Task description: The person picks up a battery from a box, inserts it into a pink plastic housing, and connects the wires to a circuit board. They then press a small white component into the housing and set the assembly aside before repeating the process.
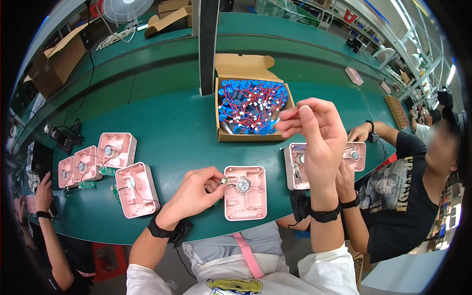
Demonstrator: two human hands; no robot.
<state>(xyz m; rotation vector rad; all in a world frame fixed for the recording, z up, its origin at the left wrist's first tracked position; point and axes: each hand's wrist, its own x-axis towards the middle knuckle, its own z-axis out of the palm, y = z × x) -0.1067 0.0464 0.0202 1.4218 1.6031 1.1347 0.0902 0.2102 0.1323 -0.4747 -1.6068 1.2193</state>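
In front of me lies a pink plastic housing (245,214), its inside facing up, with a round speaker (243,185) and thin wires in it. My left hand (196,189) is closed at the housing's left edge, pinching a small green circuit board (216,192) with a pale connector at its corner. My right hand (314,128) is raised by the right side of an open cardboard box (255,137). Its fingers pinch a red wire (294,114); what hangs from it is not clear. Blue cylindrical batteries (231,98) with red leads and white connectors fill the box.
Left of me are several more pink housings (135,196) with speakers and circuit boards. Another housing (295,179) lies partly behind my right forearm. At the right a co-worker's hands (361,132) are at a pink housing; a person's arm (46,196) reaches in at far left. A post (207,49) stands behind.
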